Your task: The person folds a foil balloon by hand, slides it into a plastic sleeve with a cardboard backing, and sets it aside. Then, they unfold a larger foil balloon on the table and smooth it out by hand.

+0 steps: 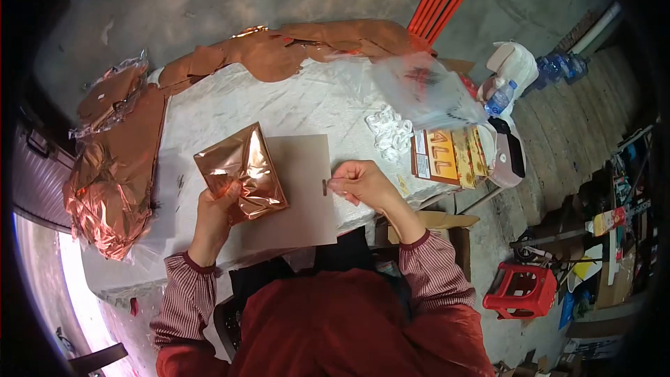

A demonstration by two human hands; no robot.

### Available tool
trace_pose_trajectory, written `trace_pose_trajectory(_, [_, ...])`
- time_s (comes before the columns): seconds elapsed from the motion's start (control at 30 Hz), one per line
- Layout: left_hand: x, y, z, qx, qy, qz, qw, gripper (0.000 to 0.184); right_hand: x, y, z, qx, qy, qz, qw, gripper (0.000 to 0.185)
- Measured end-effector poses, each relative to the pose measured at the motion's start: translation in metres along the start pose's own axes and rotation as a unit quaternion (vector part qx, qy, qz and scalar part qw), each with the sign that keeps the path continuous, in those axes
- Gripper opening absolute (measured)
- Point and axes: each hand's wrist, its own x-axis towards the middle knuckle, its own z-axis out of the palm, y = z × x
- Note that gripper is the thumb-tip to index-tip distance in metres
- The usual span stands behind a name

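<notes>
Shiny copper-coloured foil, a folded square packet [244,167], is gripped at its lower left edge by my left hand [220,213], thumb on top. Beneath and to the right of it lies a flat greyish sheet [303,202] on the white-covered table [279,108]. My right hand [361,185] is beside the sheet's right edge, with its fingers pinched together. A small dark strip [324,187] shows at the fingertips, close to that edge; whether the fingers hold it is unclear.
Brown sheets [269,56] line the table's back edge, and crumpled copper foil [112,195] lies at the left. White loops [389,131], a clear plastic bag [426,91] and a printed box [436,156] are on the right. A red stool [522,291] stands on the floor.
</notes>
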Motion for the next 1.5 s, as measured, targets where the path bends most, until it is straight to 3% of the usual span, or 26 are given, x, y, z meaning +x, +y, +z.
trace_pose_trajectory(0.03, [0.002, -0.004, -0.008, 0.027, 0.002, -0.008, 1.000, 0.014, -0.004, -0.005, -0.001, -0.001, -0.001, 0.000, 1.000, 0.015])
trace_pose_trajectory(0.07, [0.004, -0.007, -0.013, 0.054, 0.004, -0.015, 0.998, 0.014, -0.011, -0.012, -0.003, -0.198, 0.063, -0.013, 0.978, 0.014])
trace_pose_trajectory(0.1, [0.001, -0.004, -0.012, 0.053, 0.005, -0.014, 0.999, 0.014, -0.017, -0.017, -0.007, -0.387, 0.124, -0.025, 0.914, 0.014])
trace_pose_trajectory(0.13, [-0.004, 0.002, -0.009, 0.069, 0.002, -0.007, 0.998, 0.014, -0.019, -0.014, -0.014, -0.388, 0.122, -0.025, 0.913, 0.014])
trace_pose_trajectory(0.2, [-0.011, 0.008, -0.010, 0.085, 0.000, -0.003, 0.996, 0.014, -0.022, -0.002, -0.030, -0.417, 0.230, -0.218, 0.852, 0.008])
trace_pose_trajectory(0.27, [-0.014, 0.011, -0.015, 0.099, -0.001, 0.034, 0.995, 0.014, -0.025, -0.026, -0.036, -0.486, 0.340, -0.084, 0.801, 0.011])
trace_pose_trajectory(0.47, [-0.032, 0.019, -0.023, 0.076, 0.024, 0.038, 0.996, 0.019, -0.015, 0.001, -0.072, -0.539, 0.324, -0.015, 0.777, 0.019])
trace_pose_trajectory(0.6, [-0.032, 0.018, -0.025, 0.073, 0.033, 0.004, 0.997, 0.021, -0.016, -0.009, -0.061, -0.531, 0.301, -0.005, 0.792, 0.016])
trace_pose_trajectory(0.67, [-0.032, 0.023, -0.026, 0.073, 0.045, -0.043, 0.995, 0.023, -0.013, -0.013, -0.040, -0.349, 0.218, -0.159, 0.897, 0.014])
trace_pose_trajectory(0.73, [-0.029, 0.021, -0.020, 0.027, 0.017, 0.002, 0.999, 0.025, -0.008, -0.033, 0.003, -0.310, 0.142, -0.103, 0.934, 0.016])
trace_pose_trajectory(0.8, [-0.023, 0.018, -0.026, 0.031, 0.016, -0.044, 0.998, 0.027, 0.006, -0.026, 0.038, -0.336, 0.109, -0.179, 0.918, 0.015])
trace_pose_trajectory(0.9, [-0.022, 0.018, -0.020, 0.019, 0.017, -0.051, 0.998, 0.015, 0.014, -0.021, 0.059, -0.378, 0.047, -0.180, 0.907, 0.016])
trace_pose_trajectory(1.0, [-0.023, 0.022, -0.014, 0.043, 0.015, -0.092, 0.995, 0.012, 0.009, -0.016, 0.051, -0.301, 0.066, -0.169, 0.936, 0.017])
trace_pose_trajectory(1.07, [-0.014, 0.020, -0.017, 0.107, -0.027, -0.138, 0.984, 0.011, 0.010, 0.000, 0.043, -0.166, 0.078, -0.083, 0.979, 0.018])
trace_pose_trajectory(1.13, [-0.011, 0.023, 0.000, 0.087, -0.012, -0.140, 0.986, 0.008, 0.009, 0.008, 0.041, -0.141, 0.071, -0.103, 0.982, 0.019])
trace_pose_trajectory(1.2, [-0.003, 0.022, 0.005, 0.111, -0.067, -0.213, 0.969, 0.005, 0.008, 0.012, 0.041, -0.116, 0.080, -0.111, 0.984, 0.019])
trace_pose_trajectory(1.33, [0.005, 0.013, 0.034, 0.208, -0.039, -0.201, 0.957, 0.006, 0.009, 0.013, 0.040, -0.106, 0.074, -0.073, 0.989, 0.021])
trace_pose_trajectory(1.43, [0.007, 0.015, 0.036, 0.181, -0.016, -0.211, 0.960, 0.004, 0.006, 0.007, 0.041, -0.120, 0.067, -0.086, 0.987, 0.023])
trace_pose_trajectory(1.5, [0.006, 0.016, 0.035, 0.163, 0.000, -0.214, 0.963, 0.005, 0.002, -0.003, 0.044, -0.203, 0.058, -0.112, 0.971, 0.030])
